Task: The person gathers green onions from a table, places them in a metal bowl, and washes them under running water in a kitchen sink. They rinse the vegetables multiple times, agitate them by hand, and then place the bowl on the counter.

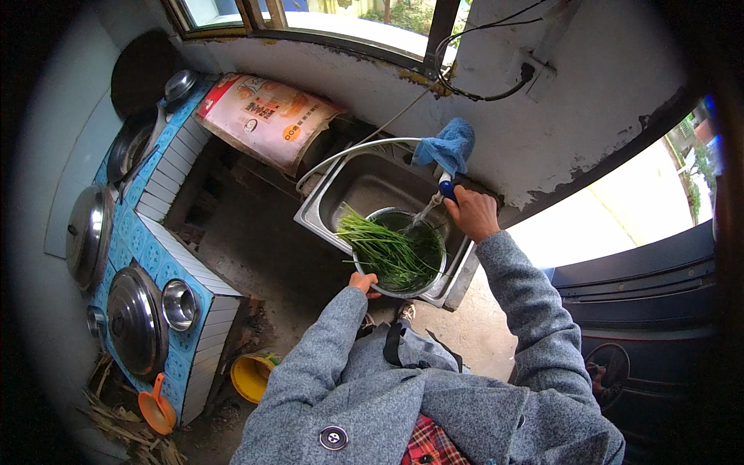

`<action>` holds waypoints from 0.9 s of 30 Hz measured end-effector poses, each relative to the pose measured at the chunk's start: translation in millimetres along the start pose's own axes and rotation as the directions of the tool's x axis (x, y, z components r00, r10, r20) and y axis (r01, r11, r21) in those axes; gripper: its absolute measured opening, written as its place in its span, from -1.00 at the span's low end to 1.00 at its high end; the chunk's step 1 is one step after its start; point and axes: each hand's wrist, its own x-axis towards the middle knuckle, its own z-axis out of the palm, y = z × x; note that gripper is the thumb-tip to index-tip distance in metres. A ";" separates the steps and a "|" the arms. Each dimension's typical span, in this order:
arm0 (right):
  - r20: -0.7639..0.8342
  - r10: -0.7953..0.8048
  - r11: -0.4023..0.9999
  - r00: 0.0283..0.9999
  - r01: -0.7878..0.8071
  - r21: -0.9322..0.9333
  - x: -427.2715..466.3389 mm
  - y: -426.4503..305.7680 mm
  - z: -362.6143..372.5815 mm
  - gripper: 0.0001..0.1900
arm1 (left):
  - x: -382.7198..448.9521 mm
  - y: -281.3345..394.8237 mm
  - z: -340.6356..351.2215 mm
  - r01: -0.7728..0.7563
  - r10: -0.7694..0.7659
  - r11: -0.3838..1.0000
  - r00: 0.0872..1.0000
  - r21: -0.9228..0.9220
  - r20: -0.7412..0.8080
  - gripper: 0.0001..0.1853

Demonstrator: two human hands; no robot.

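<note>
My left hand point(364, 283) grips the near left rim of a round metal basin point(440, 273) in the stainless steel sink point(360, 186). Long green stalks point(389, 247), perhaps chives, lie across the basin, their pale ends hanging over its left side. Up at the tap, my right hand point(474, 212) has its fingers on the blue handle point(447, 190). Water point(427, 210) streams from the spout into the basin. Draped over the tap is a blue cloth point(447, 145), which hides its upper part.
A white hose point(360, 150) curves from the tap area over the sink's left edge. On the left, a blue-tiled stove point(139, 232) bears lidded pots point(133, 319) and a steel bowl point(179, 304). A yellow bucket point(251, 378) and an orange ladle point(157, 410) are near its base.
</note>
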 end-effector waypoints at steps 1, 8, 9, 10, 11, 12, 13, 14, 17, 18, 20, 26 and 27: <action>0.001 0.002 1.000 1.000 -0.002 -0.003 0.5 -0.6 0.0 -0.70 | 0.8 -0.7 -0.4 -0.013 0.013 1.000 1.000 -0.003 0.000 -0.63; 0.023 0.022 1.000 1.000 -0.022 0.020 0.0 1.5 0.6 -0.71 | -16.8 11.7 6.0 0.014 -0.013 1.000 0.999 0.027 -0.046 -0.63; 0.038 0.023 1.000 0.999 -0.023 0.004 0.2 -0.5 -2.2 -0.71 | -16.1 11.6 3.8 0.024 -0.023 0.999 0.999 0.035 -0.031 -0.62; 0.053 0.025 1.000 0.998 -0.024 -0.011 0.3 -1.6 -3.4 -0.71 | -15.4 11.1 2.3 0.034 -0.034 0.998 0.999 0.044 -0.016 -0.62; 0.048 0.021 1.000 0.999 -0.020 -0.012 0.2 -1.8 -2.6 -0.71 | -14.8 10.0 1.7 0.026 -0.025 0.999 0.999 0.046 -0.023 -0.61; 0.042 0.017 1.000 0.999 -0.016 -0.013 0.3 -1.8 -2.4 -0.71 | -12.0 7.8 1.2 0.017 -0.016 0.999 0.999 0.048 -0.029 -0.61; 0.036 0.013 1.000 0.999 -0.012 -0.014 0.2 -1.6 -2.0 -0.71 | -9.0 5.6 0.7 0.008 -0.006 0.999 0.999 0.050 -0.035 -0.60; 0.025 0.008 1.000 1.000 -0.007 -0.013 0.2 -1.1 -0.8 -0.71 | -4.8 3.2 -1.1 0.010 -0.010 0.999 1.000 0.052 -0.011 -0.60; -0.005 -0.006 1.000 1.000 0.006 -0.012 0.6 -1.2 0.5 -0.72 | 9.0 -4.9 -6.6 0.010 -0.011 0.998 0.999 0.055 0.033 -0.60; -0.011 -0.005 1.000 1.000 0.005 -0.012 0.2 -1.0 0.5 -0.72 | 9.0 -5.0 -6.1 0.007 -0.009 0.998 0.999 0.056 0.031 -0.60; -0.015 -0.005 1.000 1.000 0.005 -0.011 0.2 -0.6 1.4 -0.71 | 8.2 -5.4 -6.0 0.004 -0.005 0.998 1.000 0.056 0.030 -0.60; -0.002 0.002 1.000 1.000 -0.002 -0.010 0.1 0.8 2.1 -0.71 | -2.8 3.4 -3.3 0.023 -0.025 0.997 0.999 0.067 0.035 -0.61; 0.001 0.002 1.000 1.000 -0.002 -0.008 0.7 1.0 2.5 -0.71 | -1.1 2.9 -3.5 0.023 -0.025 0.997 0.999 0.067 0.027 -0.61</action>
